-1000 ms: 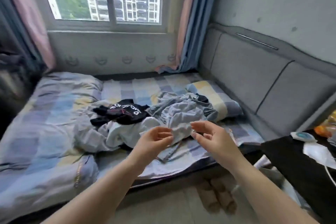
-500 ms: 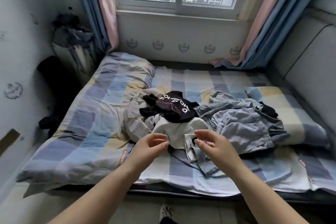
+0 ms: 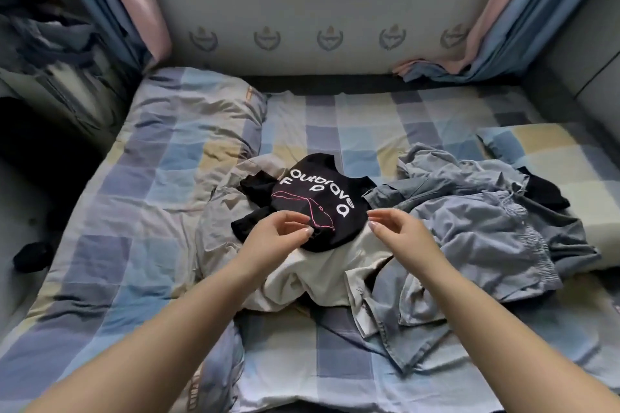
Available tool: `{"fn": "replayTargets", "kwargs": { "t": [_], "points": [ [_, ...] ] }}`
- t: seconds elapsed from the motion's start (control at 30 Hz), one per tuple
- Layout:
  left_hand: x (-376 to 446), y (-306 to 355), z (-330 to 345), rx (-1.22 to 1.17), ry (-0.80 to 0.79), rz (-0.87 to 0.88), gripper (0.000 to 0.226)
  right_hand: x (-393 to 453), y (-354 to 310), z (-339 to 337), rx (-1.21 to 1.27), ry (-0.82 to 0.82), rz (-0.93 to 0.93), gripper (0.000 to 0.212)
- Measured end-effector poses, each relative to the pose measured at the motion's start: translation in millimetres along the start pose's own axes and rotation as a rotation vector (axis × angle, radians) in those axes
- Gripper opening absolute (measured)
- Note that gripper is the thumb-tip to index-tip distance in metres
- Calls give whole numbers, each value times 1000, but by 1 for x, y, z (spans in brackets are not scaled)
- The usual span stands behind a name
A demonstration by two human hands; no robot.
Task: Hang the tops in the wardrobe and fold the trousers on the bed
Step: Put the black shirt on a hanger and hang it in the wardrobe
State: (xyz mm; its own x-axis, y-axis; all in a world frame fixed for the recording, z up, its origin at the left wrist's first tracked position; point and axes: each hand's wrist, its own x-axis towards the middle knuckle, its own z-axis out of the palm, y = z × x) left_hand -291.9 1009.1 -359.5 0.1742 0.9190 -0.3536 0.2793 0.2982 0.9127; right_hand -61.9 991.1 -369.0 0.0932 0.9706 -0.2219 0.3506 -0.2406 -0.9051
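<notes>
Readable text: 1 garment print, 1 partial duvet label

Black top (image 3: 312, 204), on the clothes pile mid-bed: white print reads "Outbrave" in an arc, upside-down to the camera, with loose letters "F", "p", "a" beside it; thin pink line drawing under the letters, no words in it. Checked duvet (image 3: 134, 211), near-edge seam: small vertical orange-brown label (image 3: 194, 392), letters partly cut, not legible. Second tag at its far corner too small to read. Wall (image 3: 302, 3) under the window: row of 5 grey crest emblems, no lettering
</notes>
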Motion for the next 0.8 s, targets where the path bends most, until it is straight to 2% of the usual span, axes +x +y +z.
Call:
{"fn": "replayTargets", "kwargs": {
  "t": [0.17, 0.27, 0.43, 0.53, 0.6, 0.67, 0.8],
  "points": [
    [93, -37, 7, 127, -39, 7, 13, 75, 67, 19, 7, 64, 101, 16],
    [146, -92, 23, 171, -60, 10, 17, 109, 133, 46, 50, 80, 183, 26],
    [206, -171, 53, 298, 8, 20, 51, 144, 226, 90, 217, 62, 373, 56],
    [238, -207, 71, 632, -63, 56, 75, 168, 266, 110, 302, 40, 455, 67],
    [251, -222, 75, 777, -72, 91, 83, 180, 280, 119, 371, 38, 487, 74],
    [263, -234, 75, 818, -31, 116, 75, 191, 289, 127, 434, 32, 500, 77],
    [279, -240, 62, 704, 69, 203, 22, 218, 291, 140, 520, 50, 469, 78]
  ]
}}
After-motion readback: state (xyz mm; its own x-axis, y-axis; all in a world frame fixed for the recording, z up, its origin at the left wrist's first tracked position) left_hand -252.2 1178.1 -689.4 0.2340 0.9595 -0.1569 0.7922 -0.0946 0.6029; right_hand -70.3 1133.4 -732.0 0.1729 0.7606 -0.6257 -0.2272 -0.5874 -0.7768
